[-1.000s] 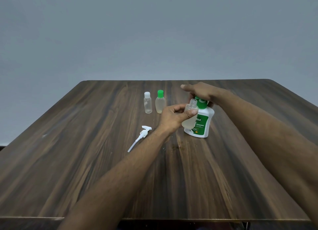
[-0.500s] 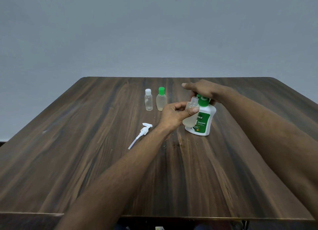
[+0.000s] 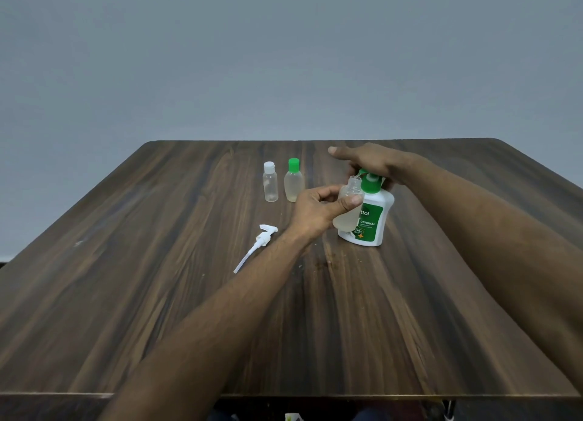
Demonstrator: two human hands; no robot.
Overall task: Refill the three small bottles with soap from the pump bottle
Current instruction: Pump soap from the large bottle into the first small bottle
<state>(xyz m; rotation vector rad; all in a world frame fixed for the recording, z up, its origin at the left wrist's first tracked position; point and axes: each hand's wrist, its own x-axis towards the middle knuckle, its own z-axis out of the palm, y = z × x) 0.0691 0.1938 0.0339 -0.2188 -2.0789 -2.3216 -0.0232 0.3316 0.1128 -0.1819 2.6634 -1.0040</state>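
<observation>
Two grips: bottle (image 3: 346,209), pump (image 3: 369,182).

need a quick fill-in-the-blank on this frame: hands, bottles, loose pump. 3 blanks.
1. The left hand holds an uncapped small bottle at the spout of the ____ pump bottle.
2. The right hand presses the pump bottle's ____ top.
3. The loose white pump lies on the table, ____ of the left hand.

Missing: Dettol; green; left
</observation>
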